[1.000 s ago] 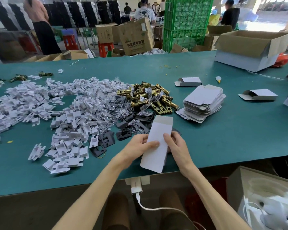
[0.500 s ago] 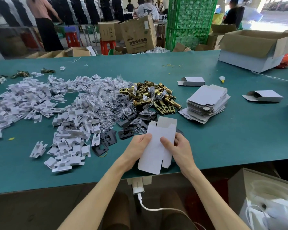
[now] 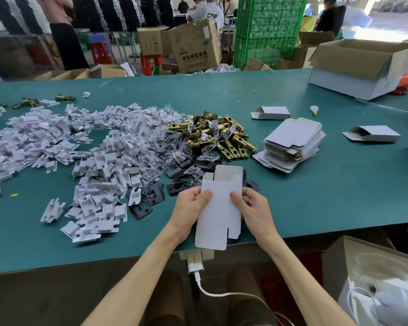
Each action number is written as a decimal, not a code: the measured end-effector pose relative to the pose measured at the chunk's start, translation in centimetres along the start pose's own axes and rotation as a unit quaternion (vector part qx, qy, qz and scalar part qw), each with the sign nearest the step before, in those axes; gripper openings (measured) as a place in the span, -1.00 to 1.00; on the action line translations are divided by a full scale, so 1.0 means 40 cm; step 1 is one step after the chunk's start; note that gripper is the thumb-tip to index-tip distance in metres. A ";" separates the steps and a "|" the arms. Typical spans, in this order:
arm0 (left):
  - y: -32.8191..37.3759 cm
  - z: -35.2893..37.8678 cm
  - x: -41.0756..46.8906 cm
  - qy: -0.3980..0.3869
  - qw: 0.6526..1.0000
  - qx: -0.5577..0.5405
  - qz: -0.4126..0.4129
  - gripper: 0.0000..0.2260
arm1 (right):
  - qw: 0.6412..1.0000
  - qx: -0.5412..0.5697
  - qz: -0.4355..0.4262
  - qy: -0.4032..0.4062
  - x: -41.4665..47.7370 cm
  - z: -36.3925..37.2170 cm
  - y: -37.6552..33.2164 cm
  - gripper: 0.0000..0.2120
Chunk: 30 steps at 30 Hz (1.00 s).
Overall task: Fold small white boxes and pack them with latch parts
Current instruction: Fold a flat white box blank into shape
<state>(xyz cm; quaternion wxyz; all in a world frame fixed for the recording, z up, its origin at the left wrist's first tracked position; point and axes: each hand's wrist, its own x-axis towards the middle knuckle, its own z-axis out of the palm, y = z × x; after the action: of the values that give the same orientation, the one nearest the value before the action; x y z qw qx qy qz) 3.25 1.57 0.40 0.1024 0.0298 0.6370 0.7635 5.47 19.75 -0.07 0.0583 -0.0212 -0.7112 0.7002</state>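
Both hands, left hand (image 3: 190, 206) and right hand (image 3: 252, 206), fingers pinching a half-opened white box (image 3: 218, 215), lower centre, above green worktop (image 3: 316, 196). Brass latches (image 3: 212, 135) heaped beyond.

Teal worktable (image 3: 339, 208), green crates (image 3: 269, 31) behind, red stools (image 3: 151, 62), bright daylight, perhaps through a doorway (image 3: 391, 17)

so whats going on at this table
A person grips a white box with the left hand and right hand, thumbs on its front, over the near edge of the green table. It is partly opened, top flaps up. Brass latches, black plates, white inserts and a stack of flat blanks lie beyond it.
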 end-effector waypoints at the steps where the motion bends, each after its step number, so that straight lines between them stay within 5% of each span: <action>1: -0.004 0.003 0.000 0.024 1.000 -0.001 0.008 -0.77 | 1.000 -0.020 -0.005 -0.001 -0.002 0.000 -0.002 -0.79; 5: -0.003 0.007 0.005 0.083 0.996 -0.018 0.012 -0.77 | 0.996 -0.082 -0.008 -0.019 -0.006 0.003 0.001 -0.80; 14: -0.002 0.009 -0.012 -0.006 1.000 0.011 0.010 -0.82 | 0.999 -0.030 -0.006 0.021 -0.007 0.002 0.006 -0.83; 21: -0.001 0.019 -0.017 -0.002 1.000 0.027 0.015 -0.75 | 0.992 -0.100 -0.052 0.047 -0.020 0.013 -0.002 -0.60; 24: 0.003 0.027 -0.022 0.004 0.999 0.029 0.026 -0.72 | 0.990 -0.126 -0.058 0.038 -0.019 0.017 0.000 -0.44; 30: 0.017 0.024 -0.027 0.026 0.998 0.010 0.047 -0.60 | 0.991 -0.115 -0.054 -0.031 -0.021 0.006 -0.005 -0.55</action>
<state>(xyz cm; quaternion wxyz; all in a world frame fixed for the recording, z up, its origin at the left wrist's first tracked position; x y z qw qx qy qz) 4.38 2.16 1.32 0.0493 0.0413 0.6447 0.7617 6.31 19.43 0.08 0.0715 0.0323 -0.7886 0.6099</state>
